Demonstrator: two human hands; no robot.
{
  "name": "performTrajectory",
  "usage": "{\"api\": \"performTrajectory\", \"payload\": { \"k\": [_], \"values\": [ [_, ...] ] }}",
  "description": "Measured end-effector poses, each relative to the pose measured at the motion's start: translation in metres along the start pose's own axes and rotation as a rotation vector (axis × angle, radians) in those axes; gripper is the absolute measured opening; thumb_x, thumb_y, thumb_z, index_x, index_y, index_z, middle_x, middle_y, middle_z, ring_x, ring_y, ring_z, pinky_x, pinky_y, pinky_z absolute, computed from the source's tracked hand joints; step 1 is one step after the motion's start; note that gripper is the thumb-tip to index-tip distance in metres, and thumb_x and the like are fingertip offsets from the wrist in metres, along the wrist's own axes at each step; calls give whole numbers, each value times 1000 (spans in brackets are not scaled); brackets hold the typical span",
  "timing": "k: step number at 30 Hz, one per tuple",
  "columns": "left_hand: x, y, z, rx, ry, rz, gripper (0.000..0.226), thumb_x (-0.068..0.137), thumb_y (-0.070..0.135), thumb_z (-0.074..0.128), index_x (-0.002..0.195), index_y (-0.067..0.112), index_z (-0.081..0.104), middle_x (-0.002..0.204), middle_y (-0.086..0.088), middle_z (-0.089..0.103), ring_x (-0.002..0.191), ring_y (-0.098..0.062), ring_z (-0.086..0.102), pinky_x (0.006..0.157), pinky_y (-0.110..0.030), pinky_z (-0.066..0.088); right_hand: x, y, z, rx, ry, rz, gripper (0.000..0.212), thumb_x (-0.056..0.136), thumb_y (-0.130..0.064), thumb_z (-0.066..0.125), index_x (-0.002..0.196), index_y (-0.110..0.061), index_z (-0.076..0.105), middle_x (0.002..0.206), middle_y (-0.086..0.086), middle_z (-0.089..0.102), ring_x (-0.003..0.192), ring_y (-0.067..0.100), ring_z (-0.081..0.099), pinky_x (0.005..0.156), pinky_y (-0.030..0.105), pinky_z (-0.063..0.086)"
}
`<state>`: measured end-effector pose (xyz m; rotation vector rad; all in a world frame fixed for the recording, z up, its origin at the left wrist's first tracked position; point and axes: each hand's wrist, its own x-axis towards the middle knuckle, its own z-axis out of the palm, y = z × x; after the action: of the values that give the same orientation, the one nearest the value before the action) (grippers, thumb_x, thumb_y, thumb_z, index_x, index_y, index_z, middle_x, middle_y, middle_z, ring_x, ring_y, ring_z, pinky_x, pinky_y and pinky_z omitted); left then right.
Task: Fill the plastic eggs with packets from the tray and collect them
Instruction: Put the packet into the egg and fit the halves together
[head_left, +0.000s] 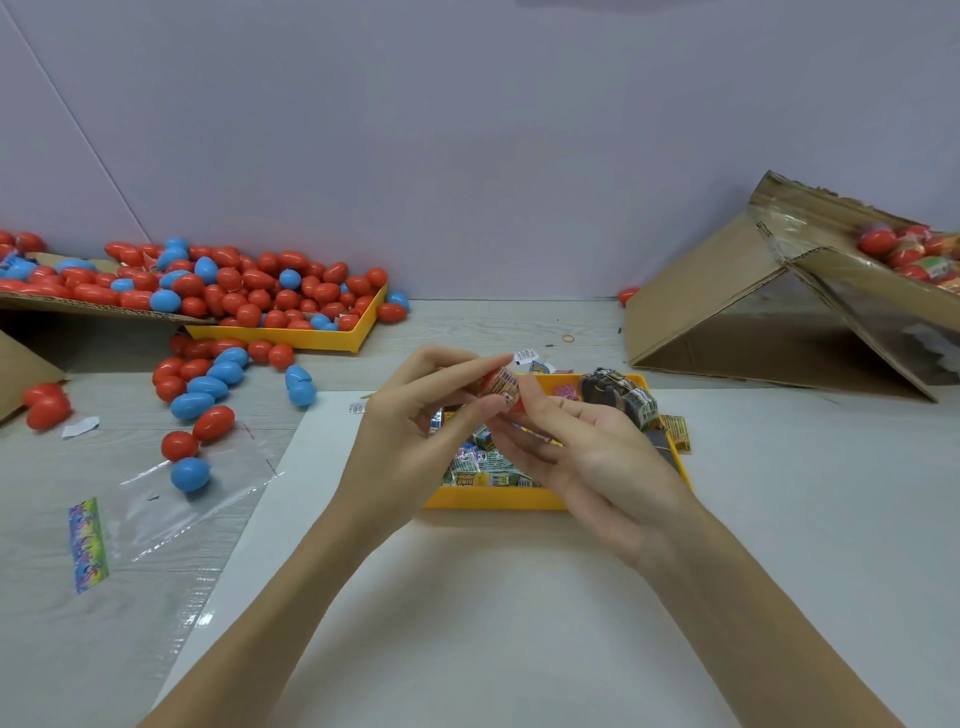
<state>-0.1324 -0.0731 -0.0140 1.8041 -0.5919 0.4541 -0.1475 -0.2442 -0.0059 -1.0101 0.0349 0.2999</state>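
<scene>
Red egg (511, 397) perhaps half hidden

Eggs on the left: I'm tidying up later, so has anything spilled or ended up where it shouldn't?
Yes. Red and blue eggs have overflowed the far yellow tray onto the table. One packet hangs over the near tray's right rim.

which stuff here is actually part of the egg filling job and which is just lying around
Part of the job:
- left hand and right hand, both holding the red egg with a packet
- yellow packet tray
- loose red and blue eggs
- cardboard box of filled eggs

Lying about:
- clear plastic bag
- rubber band
- colourful paper strip
</scene>
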Motion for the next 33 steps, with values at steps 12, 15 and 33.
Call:
{"api": "performTrajectory", "payload": {
  "k": [12,15,33],
  "values": [
    [3,-2,-12,-238,63,-189,35,96,33,71,130,26,68,118,2,74,103,-15,73,86,-21,56,-1,-1,2,-59,-24,-51,44,94,-31,67,110,10,70,112,16,76,111,26,72,87,31,61],
    [0,1,-5,-230,-59,-164,42,86,17,82,126,23,72,113,-2,75,97,-15,73,81,-19,56,-3,0,2,-155,-43,-87,33,95,-30,66,98,3,73,110,18,76,111,26,72,92,33,60],
    [5,-4,-8,-476,74,-369,41,81,40,80,116,20,78,114,-7,77,110,-20,73,91,-19,54,4,-12,-8,-219,122,-258,17,97,-17,68,112,-10,69,95,8,75,87,19,73,74,30,61]
  ]
}}
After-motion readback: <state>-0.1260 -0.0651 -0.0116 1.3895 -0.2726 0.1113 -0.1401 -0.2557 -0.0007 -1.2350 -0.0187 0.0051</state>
